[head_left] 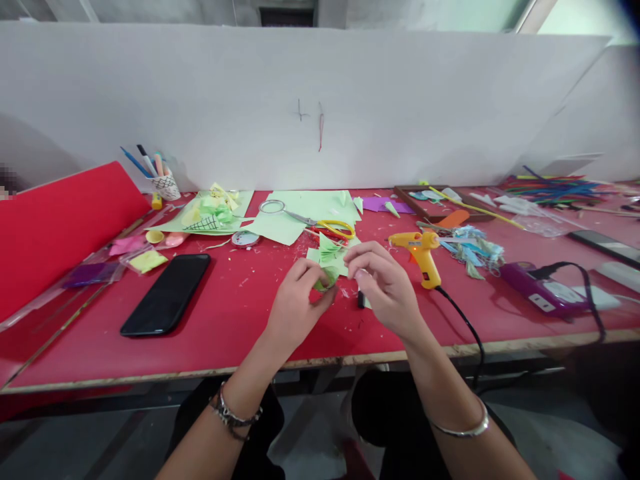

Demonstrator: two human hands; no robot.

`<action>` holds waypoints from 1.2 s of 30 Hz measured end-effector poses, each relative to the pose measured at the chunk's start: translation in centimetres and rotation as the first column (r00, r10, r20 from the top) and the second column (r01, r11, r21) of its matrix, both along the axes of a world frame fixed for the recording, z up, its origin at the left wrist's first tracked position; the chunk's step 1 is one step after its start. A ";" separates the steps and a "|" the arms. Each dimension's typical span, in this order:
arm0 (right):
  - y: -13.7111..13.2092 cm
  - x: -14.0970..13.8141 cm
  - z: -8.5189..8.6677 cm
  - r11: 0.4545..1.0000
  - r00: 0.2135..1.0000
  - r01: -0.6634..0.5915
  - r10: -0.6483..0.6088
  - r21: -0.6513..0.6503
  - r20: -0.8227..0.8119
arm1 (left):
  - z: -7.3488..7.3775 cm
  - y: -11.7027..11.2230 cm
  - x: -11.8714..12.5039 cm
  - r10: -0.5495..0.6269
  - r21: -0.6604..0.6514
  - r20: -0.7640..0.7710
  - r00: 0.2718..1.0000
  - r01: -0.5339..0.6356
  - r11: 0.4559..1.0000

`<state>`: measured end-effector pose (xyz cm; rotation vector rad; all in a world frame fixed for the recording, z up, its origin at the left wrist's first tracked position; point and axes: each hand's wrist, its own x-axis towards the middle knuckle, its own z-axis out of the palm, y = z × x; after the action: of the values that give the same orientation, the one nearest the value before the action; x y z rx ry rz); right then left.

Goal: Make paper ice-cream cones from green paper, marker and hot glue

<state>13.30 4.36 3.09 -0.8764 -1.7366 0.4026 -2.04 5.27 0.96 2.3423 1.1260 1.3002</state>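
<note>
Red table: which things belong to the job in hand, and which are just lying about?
Probably in the job: green paper piece (in the left hand), green sheets, scissors, glue gun.

Probably just lying about: black phone, pen cup.

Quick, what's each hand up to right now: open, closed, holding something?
Left hand: closed, holding a piece of green paper in its fingers.
Right hand: fingers curled; whether it pinches anything small cannot be told.

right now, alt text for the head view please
A left hand holds a green paper piece above a red table, the right hand beside it. Yellow-handled scissors lie beyond, a yellow glue gun rightward, a black phone leftward.
</note>
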 end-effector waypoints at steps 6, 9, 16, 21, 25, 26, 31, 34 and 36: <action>-0.1 0.3 0.4 0.998 0.996 0.057 -0.058 -0.018 -0.062 | -0.2 0.0 0.0 0.099 -0.087 0.082 0.992 -0.092 0.992; 0.0 0.3 0.2 0.997 0.996 0.053 -0.057 -0.061 -0.065 | -0.3 0.1 0.0 0.042 -0.168 0.156 0.987 -0.015 0.986; 0.3 0.3 -0.3 0.998 0.992 0.015 -0.022 -0.056 -0.122 | 0.0 0.2 -0.1 0.024 -0.158 0.102 0.994 -0.008 0.987; -0.1 0.3 0.2 0.999 0.987 -0.033 0.035 -0.014 0.159 | 0.2 -0.1 -0.1 -0.029 -0.223 0.158 0.987 0.064 0.973; 0.1 0.3 0.0 0.996 0.962 -0.068 0.081 -0.058 0.262 | 0.4 -0.4 0.1 -0.105 -0.354 0.317 0.943 0.220 0.909; 0.2 0.3 -0.1 0.996 0.965 -0.062 0.077 -0.068 0.249 | 0.5 -0.4 0.1 -0.112 -0.380 0.360 0.926 0.256 0.889; 0.4 0.3 -0.1 0.989 0.993 -0.018 0.035 -0.148 0.114 | 0.6 -0.4 0.2 -0.106 -0.454 0.477 0.873 0.348 0.820; 0.4 0.3 0.0 0.982 0.999 -0.023 0.030 -0.186 0.040 | 0.5 -0.4 0.2 -0.106 -0.467 0.466 0.878 0.346 0.814; 0.5 0.3 -0.1 0.980 1.000 -0.023 0.025 -0.197 0.006 | 0.4 -0.3 0.2 -0.107 -0.469 0.452 0.886 0.338 0.816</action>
<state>13.56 4.82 3.03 -0.9997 -1.7366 0.5958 -1.86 4.93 1.32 1.6354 0.8878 1.1240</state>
